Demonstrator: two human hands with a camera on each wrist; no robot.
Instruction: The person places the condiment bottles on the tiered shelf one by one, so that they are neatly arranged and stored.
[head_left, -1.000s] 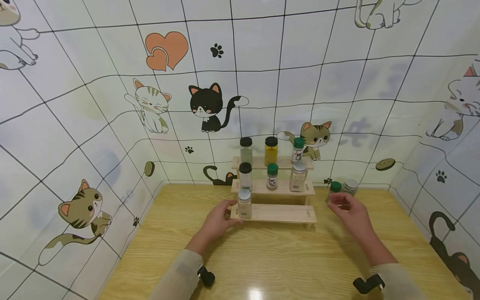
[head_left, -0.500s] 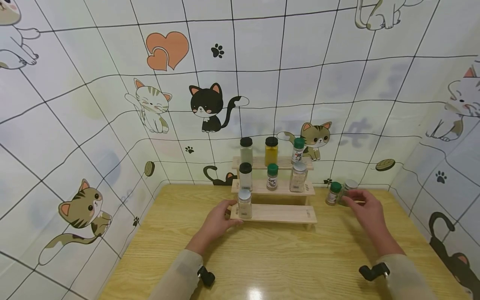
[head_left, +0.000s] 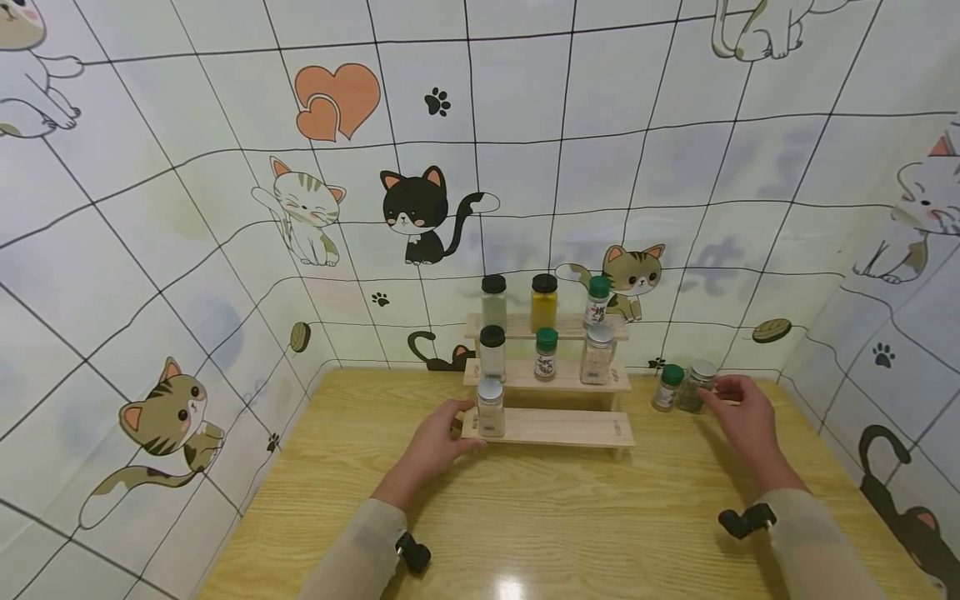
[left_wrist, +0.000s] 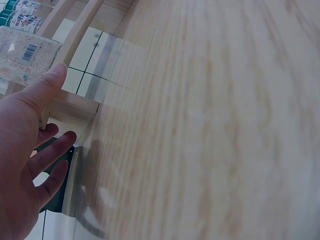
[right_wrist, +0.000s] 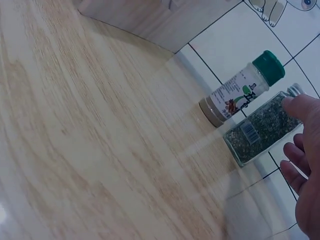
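Observation:
My left hand (head_left: 435, 442) holds the left end of the lowest step of a wooden tiered spice rack (head_left: 562, 427). In the left wrist view, its thumb lies along the board's edge, the other fingers beyond the end. A silver-capped spice jar (head_left: 491, 410) stands on that step beside it. My right hand (head_left: 746, 421) is at the right side of a square glass jar of dark green herbs (right_wrist: 262, 125) on the table. Its thumb touches or overlaps the jar near the neck; the lower fingers are loosely bent. A green-capped spice bottle (right_wrist: 237, 92) stands just left of that jar.
The middle step bears a black-capped jar (head_left: 492, 354), a green-capped bottle (head_left: 545, 354) and a silver-capped jar (head_left: 597, 357). On the top step stand a pale jar (head_left: 494, 302), a yellow one (head_left: 543, 304) and a green-capped bottle (head_left: 597, 302). Cat-patterned walls surround the wooden table (head_left: 525, 517).
My right hand has moved right, from the green-capped bottle past the front of the herb jar to its right side. Both containers stay in place. My left hand keeps its position on the rack.

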